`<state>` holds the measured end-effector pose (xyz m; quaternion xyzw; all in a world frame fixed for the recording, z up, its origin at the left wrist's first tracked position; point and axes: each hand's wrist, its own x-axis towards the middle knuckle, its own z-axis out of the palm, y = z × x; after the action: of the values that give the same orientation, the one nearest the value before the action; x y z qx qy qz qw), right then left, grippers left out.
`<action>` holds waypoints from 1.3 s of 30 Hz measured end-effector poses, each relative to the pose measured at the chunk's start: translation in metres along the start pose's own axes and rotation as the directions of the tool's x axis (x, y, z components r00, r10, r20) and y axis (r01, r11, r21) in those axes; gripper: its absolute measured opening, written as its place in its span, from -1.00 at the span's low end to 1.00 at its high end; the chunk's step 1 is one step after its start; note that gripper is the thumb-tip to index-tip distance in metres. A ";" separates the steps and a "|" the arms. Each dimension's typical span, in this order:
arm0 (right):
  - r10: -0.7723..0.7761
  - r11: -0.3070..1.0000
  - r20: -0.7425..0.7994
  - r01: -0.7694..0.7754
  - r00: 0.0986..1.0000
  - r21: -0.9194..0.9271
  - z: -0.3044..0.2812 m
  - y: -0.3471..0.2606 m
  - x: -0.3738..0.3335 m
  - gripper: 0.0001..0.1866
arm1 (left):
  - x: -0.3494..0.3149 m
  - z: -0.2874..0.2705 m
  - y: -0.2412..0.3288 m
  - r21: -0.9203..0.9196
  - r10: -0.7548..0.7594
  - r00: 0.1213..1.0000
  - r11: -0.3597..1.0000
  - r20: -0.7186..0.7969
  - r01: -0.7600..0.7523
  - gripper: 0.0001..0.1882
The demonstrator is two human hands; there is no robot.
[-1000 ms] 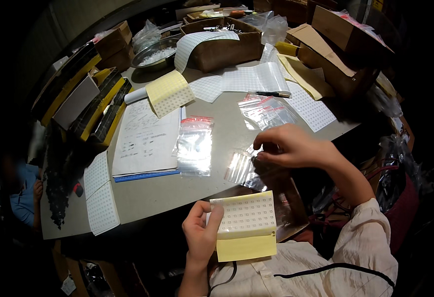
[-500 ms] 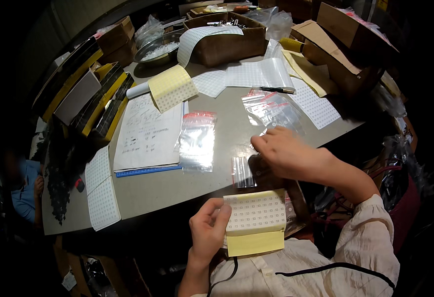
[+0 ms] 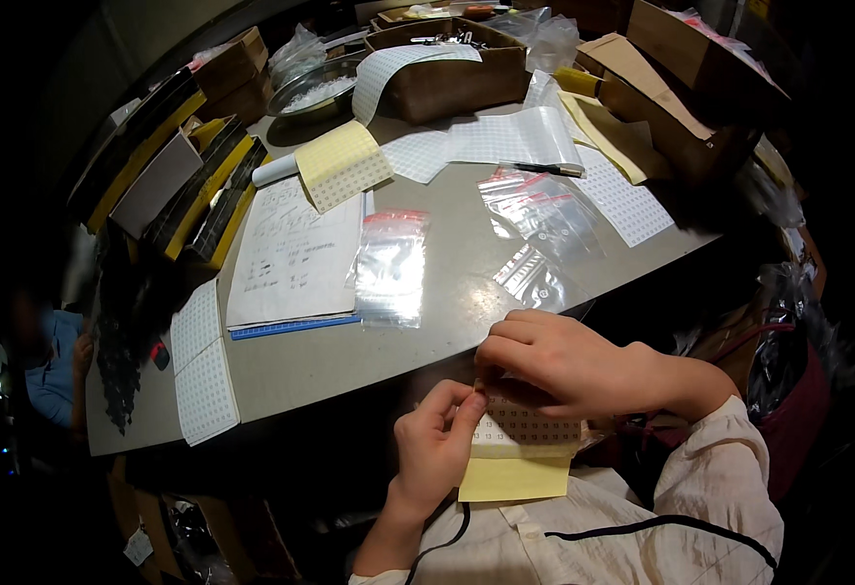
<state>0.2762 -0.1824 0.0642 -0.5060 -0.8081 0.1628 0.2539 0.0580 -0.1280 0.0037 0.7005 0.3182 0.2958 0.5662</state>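
Note:
My left hand point(image 3: 434, 444) pinches the left edge of a label sheet point(image 3: 520, 429) with rows of small printed white stickers and a bare yellow backing strip point(image 3: 515, 480) along its lower end. The sheet lies close in front of my body, below the table's near edge. Over the sheet's upper part is my right hand point(image 3: 564, 361), fingers bent and drawn together at its top left corner, next to my left thumb. Whatever those fingertips hold is hidden. Beyond them, several clear zip bags point(image 3: 535, 278) with red-lined tops lie on the table.
Another stack of zip bags point(image 3: 393, 268) lies beside papers on a blue clipboard point(image 3: 296, 333). A yellow sheet roll point(image 3: 344, 166), a pen point(image 3: 541, 169), a bowl of white bits point(image 3: 315, 93) and a brown box point(image 3: 457, 83) stand farther back. At the left, a person point(image 3: 52, 361) wears blue.
My right hand has come down and toward me, from the zip bags to the top of the label sheet. The small bag near the table edge is no longer visible there.

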 end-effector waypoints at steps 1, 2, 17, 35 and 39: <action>0.007 1.000 -0.001 -0.007 1.000 -0.005 -0.001 -0.002 0.000 -0.73 | 0.000 0.000 0.000 0.042 0.020 1.000 0.999 -0.007 -0.019 -0.88; 0.015 1.000 -0.003 -0.015 1.000 -0.009 -0.001 -0.002 0.000 -0.73 | -0.001 0.001 0.001 0.042 0.023 1.000 0.999 -0.007 -0.022 -0.87; -0.240 0.940 -0.065 0.215 0.969 -0.266 -0.008 0.008 -0.014 -0.78 | 0.011 0.001 -0.026 -0.186 -0.169 0.979 0.964 0.118 0.189 -0.79; 0.488 0.861 0.203 -0.431 0.849 -0.271 -0.062 0.068 -0.008 -0.51 | 0.006 -0.016 -0.020 -0.314 -0.190 0.981 0.934 -0.033 0.170 -0.82; 0.503 0.816 -0.084 -0.504 0.860 -0.282 -0.057 0.057 -0.007 -0.61 | 0.007 -0.020 -0.016 -0.378 -0.143 0.988 0.919 -0.060 0.110 -0.81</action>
<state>0.3537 -0.1639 0.0795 -0.7339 -0.6599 0.1006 0.1259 0.0454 -0.1080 -0.0080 0.5444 0.3246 0.3437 0.6929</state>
